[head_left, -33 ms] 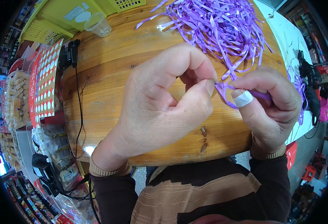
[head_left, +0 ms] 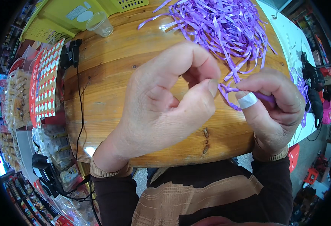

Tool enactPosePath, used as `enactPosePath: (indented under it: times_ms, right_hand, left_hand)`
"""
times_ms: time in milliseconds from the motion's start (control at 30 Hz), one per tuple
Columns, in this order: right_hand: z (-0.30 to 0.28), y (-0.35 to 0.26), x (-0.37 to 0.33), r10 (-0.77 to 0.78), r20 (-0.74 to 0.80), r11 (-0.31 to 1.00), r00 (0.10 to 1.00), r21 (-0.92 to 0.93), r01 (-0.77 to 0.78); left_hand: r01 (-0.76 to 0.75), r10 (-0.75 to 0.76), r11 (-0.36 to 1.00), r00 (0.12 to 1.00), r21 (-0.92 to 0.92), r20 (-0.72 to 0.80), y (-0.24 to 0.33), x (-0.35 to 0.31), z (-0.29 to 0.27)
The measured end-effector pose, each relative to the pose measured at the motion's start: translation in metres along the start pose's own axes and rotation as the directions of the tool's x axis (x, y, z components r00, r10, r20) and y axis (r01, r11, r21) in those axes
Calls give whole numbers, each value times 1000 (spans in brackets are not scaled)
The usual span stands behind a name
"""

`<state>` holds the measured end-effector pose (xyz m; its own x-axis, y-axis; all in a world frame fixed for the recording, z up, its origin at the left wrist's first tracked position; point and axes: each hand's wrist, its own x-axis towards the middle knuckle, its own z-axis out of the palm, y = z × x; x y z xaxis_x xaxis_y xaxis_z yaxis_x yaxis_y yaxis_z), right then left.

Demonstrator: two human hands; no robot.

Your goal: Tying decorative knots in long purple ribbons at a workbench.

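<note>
Ribbon pile point(head_left: 225, 30)'s on the far right of the wooden table point(head_left: 109, 94), plastic cup point(head_left: 100, 26)'s on its far left corner, and the basket point(head_left: 61, 17)'s back there too. Cable point(head_left: 80, 109) runs down its left side, sticker sheet point(head_left: 46, 81)'s just left of it, countertop point(head_left: 294, 35)'s along its right.

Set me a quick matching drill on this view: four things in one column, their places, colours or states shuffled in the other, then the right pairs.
1. Clear cup
2. Ribbon heap
3. White wrap
4. Left hand

A. Worn on the right hand
B. Closed in a pinch
C. Purple
D. By the yellow crate

Pairs: 1-D; 2-C; 3-A; 4-B
</note>
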<state>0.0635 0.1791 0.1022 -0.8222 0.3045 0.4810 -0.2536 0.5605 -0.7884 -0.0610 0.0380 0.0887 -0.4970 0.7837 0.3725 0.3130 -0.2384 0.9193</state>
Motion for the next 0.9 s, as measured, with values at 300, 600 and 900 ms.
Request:
enactPosePath:
  times_ms: [300, 600, 900]
  right_hand:
    - [15, -7, -12, 165, -201, 984, 966, 105, -146]
    - [0, 12, -32, 215, 182, 972, 960, 57, -228]
    - [-13, 53, -34, 408, 162, 858, 898, 267, -438]
  left_hand:
    - [-308, 290, 941, 948, 143, 129, -12, -3, 5]
    - [-367, 306, 893, 920, 260, 245, -35, -41, -16]
    - [341, -95, 52, 937, 939, -335, -89, -80, -146]
